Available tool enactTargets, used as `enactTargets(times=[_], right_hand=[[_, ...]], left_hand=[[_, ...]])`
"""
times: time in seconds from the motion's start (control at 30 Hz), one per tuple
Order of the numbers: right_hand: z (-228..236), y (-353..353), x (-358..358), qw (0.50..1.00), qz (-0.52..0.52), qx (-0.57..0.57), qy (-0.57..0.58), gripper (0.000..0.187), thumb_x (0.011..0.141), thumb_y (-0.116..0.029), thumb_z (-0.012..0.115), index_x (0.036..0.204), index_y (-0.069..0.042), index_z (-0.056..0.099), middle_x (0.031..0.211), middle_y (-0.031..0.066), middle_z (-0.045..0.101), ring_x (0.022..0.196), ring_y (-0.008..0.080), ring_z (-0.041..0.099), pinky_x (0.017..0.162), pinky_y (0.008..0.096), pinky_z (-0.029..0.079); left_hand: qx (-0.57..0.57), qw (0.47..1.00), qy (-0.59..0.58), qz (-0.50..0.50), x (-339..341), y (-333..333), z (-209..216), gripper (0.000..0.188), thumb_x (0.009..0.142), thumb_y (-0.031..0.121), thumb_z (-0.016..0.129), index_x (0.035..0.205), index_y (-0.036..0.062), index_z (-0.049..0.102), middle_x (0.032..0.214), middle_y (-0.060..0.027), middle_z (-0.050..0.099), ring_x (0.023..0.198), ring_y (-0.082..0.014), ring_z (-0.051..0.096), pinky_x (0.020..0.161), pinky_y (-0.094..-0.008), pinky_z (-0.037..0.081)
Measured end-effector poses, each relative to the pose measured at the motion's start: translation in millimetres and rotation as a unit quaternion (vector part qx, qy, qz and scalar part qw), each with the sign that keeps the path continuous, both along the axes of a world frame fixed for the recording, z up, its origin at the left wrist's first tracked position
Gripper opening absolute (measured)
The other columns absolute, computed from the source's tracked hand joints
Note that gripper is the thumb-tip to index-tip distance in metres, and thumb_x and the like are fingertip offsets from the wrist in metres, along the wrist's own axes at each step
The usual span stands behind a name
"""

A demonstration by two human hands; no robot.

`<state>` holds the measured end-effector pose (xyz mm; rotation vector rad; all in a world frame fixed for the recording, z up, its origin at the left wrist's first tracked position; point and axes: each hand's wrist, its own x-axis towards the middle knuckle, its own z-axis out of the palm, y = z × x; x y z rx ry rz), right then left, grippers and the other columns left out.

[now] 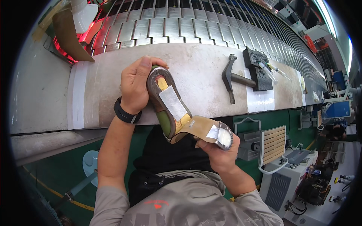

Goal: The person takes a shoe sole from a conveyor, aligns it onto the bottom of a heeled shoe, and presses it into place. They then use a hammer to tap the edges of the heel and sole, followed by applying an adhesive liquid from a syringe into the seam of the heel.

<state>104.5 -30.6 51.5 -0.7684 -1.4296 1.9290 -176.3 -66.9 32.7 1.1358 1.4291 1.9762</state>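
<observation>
My left hand [135,83] is wrapped round one end of an upturned shoe upper [173,101], green with a dark rim. Its underside faces up and shows a pale rectangular patch between yellowish filler areas. Lower right, my right hand [223,153] grips the far end of a tan shoe sole [198,127]. That end carries a rounded, ridged brown piece with a whitish middle and a white label. The other end of the sole overlaps the lower end of the upper; whether they are joined I cannot tell. Both hands are closed, near the bench edge.
On the pale bench [196,83] lies a hammer [243,80], its handle against a dark block [263,83] with syringes [278,70] on it. Behind runs a metal slat conveyor [169,28]. A brown curved flap [68,34] hangs back left. A wooden-slatted chair [273,144] stands right.
</observation>
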Motion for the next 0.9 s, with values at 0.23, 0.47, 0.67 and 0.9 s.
enactTargets(times=[0.23, 0.47, 0.67, 0.9], right_hand=[[11.5, 0.6, -6.3, 1.000, -0.001, -0.015, -0.016, 0.029, 0.087, 0.010, 0.082, 0.113, 0.004, 0.070, 0.098, 0.0065, 0.076, 0.091, 0.0127, 0.073, 0.084, 0.0296, 0.060], [-4.2, -5.7, -2.1, 0.999, -0.003, 0.003, 0.052, 0.032, 0.087, 0.013, 0.081, 0.116, 0.005, 0.070, 0.102, 0.0081, 0.077, 0.093, 0.0135, 0.073, 0.087, 0.0299, 0.060], [-11.4, 1.6, 0.0, 0.991, -0.047, 0.126, 0.006, 0.029, 0.086, 0.007, 0.086, 0.111, 0.003, 0.073, 0.101, 0.0083, 0.077, 0.092, 0.0147, 0.074, 0.084, 0.0292, 0.058], [-6.7, 10.5, -2.7, 0.933, -0.080, 0.349, -0.019, 0.035, 0.079, 0.009, 0.085, 0.111, 0.004, 0.074, 0.103, 0.0106, 0.077, 0.096, 0.0163, 0.074, 0.087, 0.0300, 0.057]], left_hand=[[-0.020, 0.999, 0.018, 0.021, -1.5, -5.2, 8.9, 0.049, 0.117, 0.037, 0.045, 0.107, -0.0024, 0.073, 0.096, -0.0061, 0.074, 0.088, -0.0105, 0.067, 0.082, -0.0265, 0.053], [-0.006, 1.000, 0.018, 0.020, 1.4, -6.0, -9.0, 0.046, 0.117, 0.031, 0.044, 0.103, -0.0016, 0.074, 0.099, -0.0076, 0.072, 0.091, -0.0126, 0.067, 0.085, -0.0280, 0.053], [-0.006, 1.000, -0.008, 0.006, -0.2, -2.6, -6.7, 0.046, 0.117, 0.029, 0.044, 0.103, -0.0028, 0.074, 0.100, -0.0087, 0.072, 0.092, -0.0139, 0.067, 0.086, -0.0287, 0.053], [0.006, 1.000, 0.005, 0.007, -3.1, -0.1, -6.4, 0.046, 0.117, 0.030, 0.045, 0.104, -0.0040, 0.074, 0.100, -0.0091, 0.072, 0.092, -0.0143, 0.068, 0.086, -0.0292, 0.053]])
